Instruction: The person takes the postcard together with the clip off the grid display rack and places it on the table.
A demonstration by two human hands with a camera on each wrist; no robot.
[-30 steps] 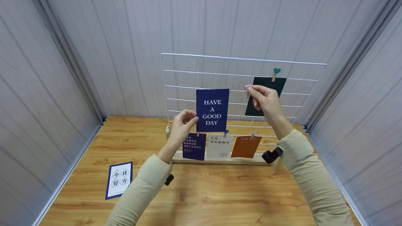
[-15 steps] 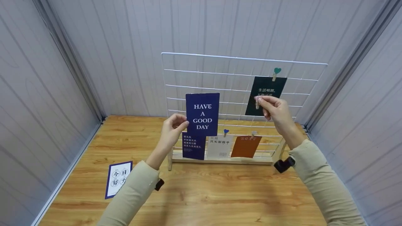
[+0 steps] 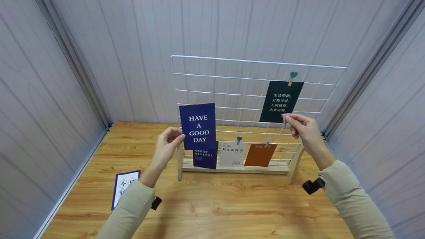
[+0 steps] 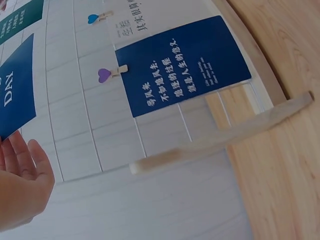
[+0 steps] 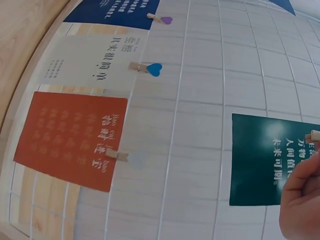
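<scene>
Four cards (image 3: 231, 156) are already clipped to the wire grid (image 3: 259, 61). The unclipped "HAVE A GOOD DAY" card (image 3: 198, 127) is pinched before it by the left hand (image 3: 167, 144), a wooden clip (image 5: 314, 136) by the right hand (image 3: 304, 129); a blue-bordered card (image 3: 121, 186) is seen unhung on the table (image 3: 215, 212).

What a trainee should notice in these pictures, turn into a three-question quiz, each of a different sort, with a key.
1. Choose one. The left hand holds: a) nothing; b) the HAVE A GOOD DAY card; c) the blue-bordered card.

2. True or false? The right hand pinches a small clip.

3. Count. How many cards hang clipped to the wire rack?

Key
1. b
2. True
3. Four: the dark green card, the dark blue card, the white card and the orange card.
</scene>
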